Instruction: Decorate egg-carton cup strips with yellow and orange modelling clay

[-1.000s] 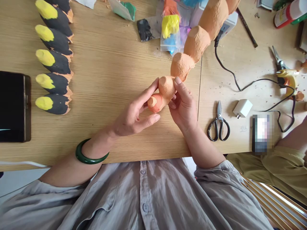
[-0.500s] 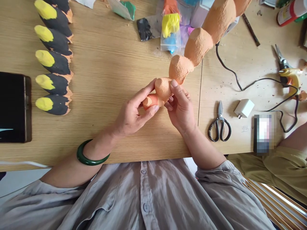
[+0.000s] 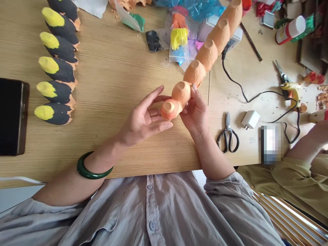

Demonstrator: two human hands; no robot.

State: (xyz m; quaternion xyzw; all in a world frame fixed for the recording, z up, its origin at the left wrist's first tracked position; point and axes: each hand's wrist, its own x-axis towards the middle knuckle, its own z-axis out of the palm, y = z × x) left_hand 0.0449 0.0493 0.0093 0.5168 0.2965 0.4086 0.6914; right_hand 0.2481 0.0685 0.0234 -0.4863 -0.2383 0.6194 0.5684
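A strip of orange-painted egg-carton cups slants from the middle of the table up to the right. My right hand is closed around it near its lower end, thumb on top and fingers underneath. The end cup has a brighter orange layer around its sides and a paler tip. My left hand is open beside that cup, fingers spread and thumb below it; I cannot tell whether a fingertip touches behind. A dark green bangle circles my left wrist.
A black-and-yellow egg-carton strip lies at left, near a dark tablet-like device. Colored clay packets lie at the back. At right are scissors, a white adapter, a yellow glue gun with cord, and another person's arm.
My left hand has let go of the end cup and spread its fingers. The strip has tipped so more cups show, still in my right hand. The view has shifted slightly right.
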